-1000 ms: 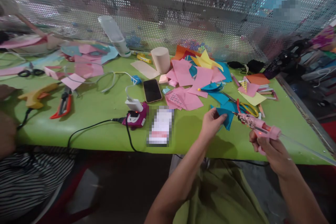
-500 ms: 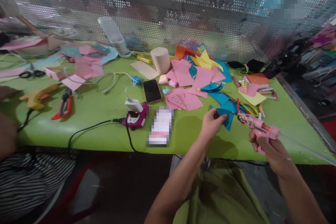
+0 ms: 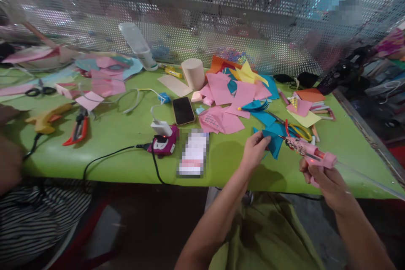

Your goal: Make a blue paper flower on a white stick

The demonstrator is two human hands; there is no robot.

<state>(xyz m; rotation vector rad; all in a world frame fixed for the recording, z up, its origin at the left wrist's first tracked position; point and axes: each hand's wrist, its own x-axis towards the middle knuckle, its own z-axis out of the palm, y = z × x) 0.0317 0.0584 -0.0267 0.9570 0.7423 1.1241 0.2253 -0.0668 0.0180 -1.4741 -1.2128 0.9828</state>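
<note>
Between the thumb and fingers of my left hand is a folded piece of blue paper, held above the front part of the green table. My right hand is wrapped round the handle of a pink glue gun, with a small red light on its side. Its nozzle points left and comes up to the right edge of the blue paper; whether they touch I cannot tell. A long clear glue stick sticks out of the gun's back end. Behind the nozzle lie yellow-and-red-handled pliers.
Pink paper sheets are heaped behind my left hand. A dark phone, a blurred-out phone and a purple power socket with cables lie left. Farther left are red-handled pliers, a yellow glue gun and another person's arm.
The blue paper has tilted slightly in my left hand, its right part turning more toward me. My right hand and the glue gun have stayed almost still.
</note>
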